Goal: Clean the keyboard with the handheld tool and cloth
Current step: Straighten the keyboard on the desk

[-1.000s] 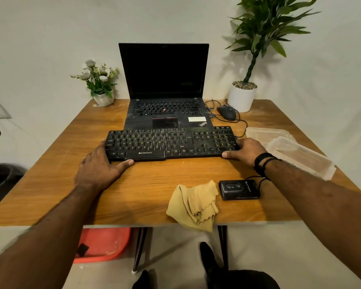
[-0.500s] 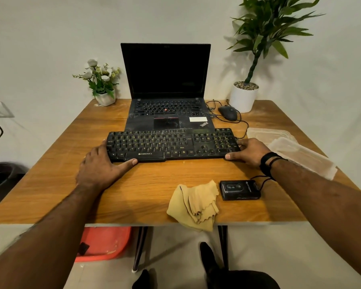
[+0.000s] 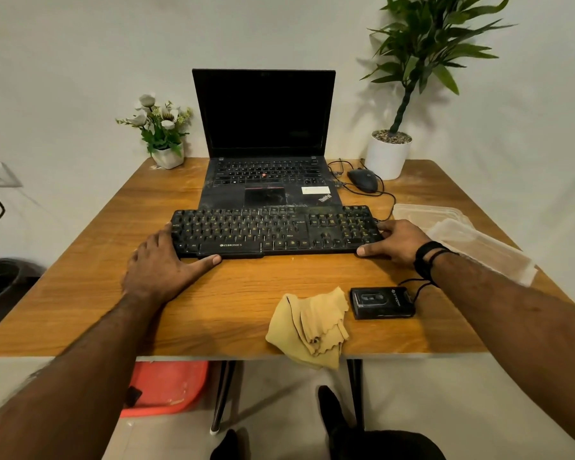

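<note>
A black keyboard [image 3: 273, 232] lies across the middle of the wooden table [image 3: 239, 303], just in front of an open laptop [image 3: 263, 127]. My left hand [image 3: 160, 263] grips its left end, thumb stretched along the front edge. My right hand [image 3: 395, 242] grips the right end the same way; a black band is on that wrist. A crumpled yellow cloth [image 3: 309, 327] hangs partly over the table's near edge. Right of it lies the small black handheld tool [image 3: 382, 302] with a cord loop.
Clear plastic containers [image 3: 472, 247] sit at the right edge. A mouse [image 3: 362, 180] with its cable and a white plant pot [image 3: 387, 154] stand at the back right, a small flower pot [image 3: 168, 157] at the back left. A red tub [image 3: 166, 386] is under the table.
</note>
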